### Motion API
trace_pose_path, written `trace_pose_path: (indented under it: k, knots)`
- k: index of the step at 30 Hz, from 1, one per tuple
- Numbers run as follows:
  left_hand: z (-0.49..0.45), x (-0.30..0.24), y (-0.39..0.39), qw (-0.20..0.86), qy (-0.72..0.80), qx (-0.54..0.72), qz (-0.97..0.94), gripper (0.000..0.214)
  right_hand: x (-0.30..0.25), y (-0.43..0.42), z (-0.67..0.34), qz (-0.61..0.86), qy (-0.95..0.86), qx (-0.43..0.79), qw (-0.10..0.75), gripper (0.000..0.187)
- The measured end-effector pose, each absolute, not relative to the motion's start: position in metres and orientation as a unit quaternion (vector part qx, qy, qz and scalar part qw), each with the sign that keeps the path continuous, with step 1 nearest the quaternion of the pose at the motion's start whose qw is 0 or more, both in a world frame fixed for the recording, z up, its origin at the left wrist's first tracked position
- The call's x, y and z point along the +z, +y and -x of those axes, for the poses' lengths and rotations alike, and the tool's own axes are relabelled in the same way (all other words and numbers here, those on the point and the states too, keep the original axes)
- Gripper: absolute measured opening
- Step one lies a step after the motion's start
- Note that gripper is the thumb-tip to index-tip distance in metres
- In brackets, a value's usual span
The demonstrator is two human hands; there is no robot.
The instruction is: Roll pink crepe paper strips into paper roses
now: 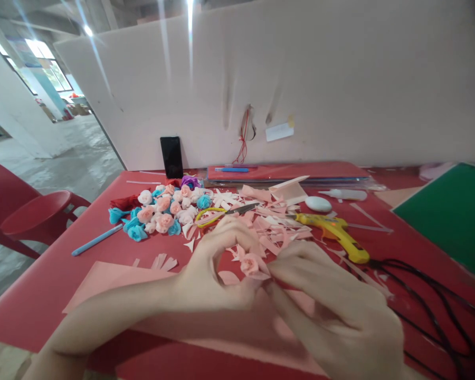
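The pink rose is held lengthwise left to right, petal tip pointed right (pinched by the right hand), and gripped between thumb and fingers of the left hand.

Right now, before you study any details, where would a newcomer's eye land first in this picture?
Probably on the small pink paper flower at front centre, between the left hand and the right hand. Next comes the heap of pink, white and blue flowers, beyond the left hand and to its left, then the bright yellow glue gun on the table's right side.
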State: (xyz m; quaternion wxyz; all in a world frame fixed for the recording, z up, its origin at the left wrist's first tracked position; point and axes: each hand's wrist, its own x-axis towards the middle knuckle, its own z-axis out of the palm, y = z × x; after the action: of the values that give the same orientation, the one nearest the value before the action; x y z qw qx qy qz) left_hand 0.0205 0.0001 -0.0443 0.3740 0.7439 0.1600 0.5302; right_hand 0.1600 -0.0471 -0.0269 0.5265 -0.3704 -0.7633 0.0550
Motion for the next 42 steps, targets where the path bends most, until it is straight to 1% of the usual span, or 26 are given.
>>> trace_pose_path:
  k: [3, 7, 11, 14, 16, 19, 23, 30, 34, 37, 39, 42]
  knots:
    - [-0.019, -0.042, 0.003, 0.355, 0.139, 0.520, -0.765, 0.013, -0.025, -0.047, -0.162, 0.363, -0.775, 0.044, 0.515, 0.019]
    - [-0.016, -0.036, 0.005, 0.350, 0.124, 0.473, -0.799, 0.012, -0.023, -0.047, -0.164, 0.352, -0.796, 0.060, 0.489, 0.018]
    - [-0.013, -0.031, 0.003, 0.325, 0.153, 0.444, -0.821, 0.012, -0.022, -0.047, -0.163, 0.354, -0.802, -0.004, 0.481, 0.018]
    - [-0.011, -0.028, 0.003, 0.301, 0.155, 0.430, -0.837, 0.014, -0.020, -0.046, -0.164, 0.351, -0.800, -0.019, 0.485, 0.017]
    - [-0.009, -0.027, 0.003, 0.301, 0.149, 0.418, -0.844, 0.016, -0.019, -0.045, -0.165, 0.353, -0.802, 0.008, 0.482, 0.016]
    - [-0.007, -0.025, 0.005, 0.311, 0.143, 0.402, -0.849, 0.016, -0.018, -0.045, -0.167, 0.364, -0.798, 0.080, 0.474, 0.017]
    - [-0.005, -0.025, 0.008, 0.310, 0.115, 0.409, -0.850, 0.016, -0.017, -0.043, -0.168, 0.384, -0.783, 0.171, 0.459, 0.020]
    - [-0.005, -0.027, 0.012, 0.292, 0.081, 0.425, -0.853, 0.018, -0.016, -0.036, -0.170, 0.357, -0.785, 0.220, 0.455, 0.024]
    - [-0.004, -0.027, 0.012, 0.284, 0.041, 0.422, -0.860, 0.018, -0.019, -0.034, -0.169, 0.361, -0.755, 0.308, 0.452, 0.021]
    - [-0.003, -0.027, 0.009, 0.280, 0.048, 0.414, -0.865, 0.019, -0.020, -0.034, -0.169, 0.362, -0.732, 0.367, 0.446, 0.020]
    - [-0.002, -0.026, 0.007, 0.286, 0.066, 0.411, -0.863, 0.020, -0.020, -0.034, -0.170, 0.352, -0.738, 0.364, 0.446, 0.022]
    - [-0.002, -0.025, 0.005, 0.286, 0.082, 0.408, -0.863, 0.021, -0.020, -0.034, -0.170, 0.345, -0.757, 0.316, 0.457, 0.024]
